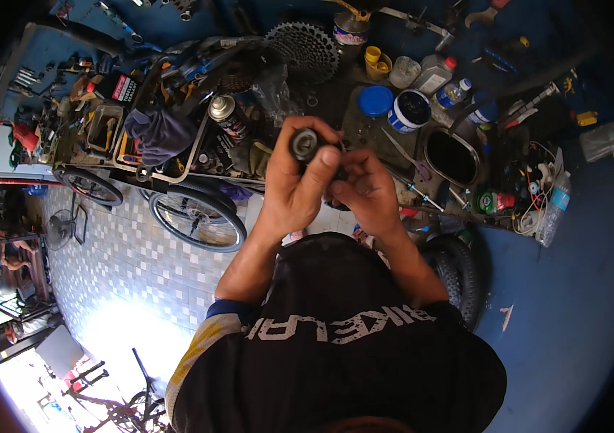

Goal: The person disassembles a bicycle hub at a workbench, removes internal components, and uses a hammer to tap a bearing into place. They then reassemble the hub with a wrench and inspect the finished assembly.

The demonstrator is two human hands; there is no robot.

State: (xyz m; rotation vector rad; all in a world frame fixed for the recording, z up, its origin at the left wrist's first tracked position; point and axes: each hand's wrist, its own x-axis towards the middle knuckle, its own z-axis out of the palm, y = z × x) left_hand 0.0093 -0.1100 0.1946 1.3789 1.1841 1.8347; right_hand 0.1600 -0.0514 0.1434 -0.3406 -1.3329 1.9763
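Both hands close their grip on one small round black metal part with a pale grey centre point(305, 143), held up in front of the chest above the cluttered blue counter point(581, 238). Left hand point(294, 180) wraps it from below, thumb pressed up its side; right hand point(366, 189) pinches its right edge with curled fingers. Just beyond the part stands a silver-topped spray can point(226, 115), farther back a toothed grey bicycle cassette point(305, 47), and to the right an open white tub of dark grease point(410, 110) beside its blue lid point(375, 100).
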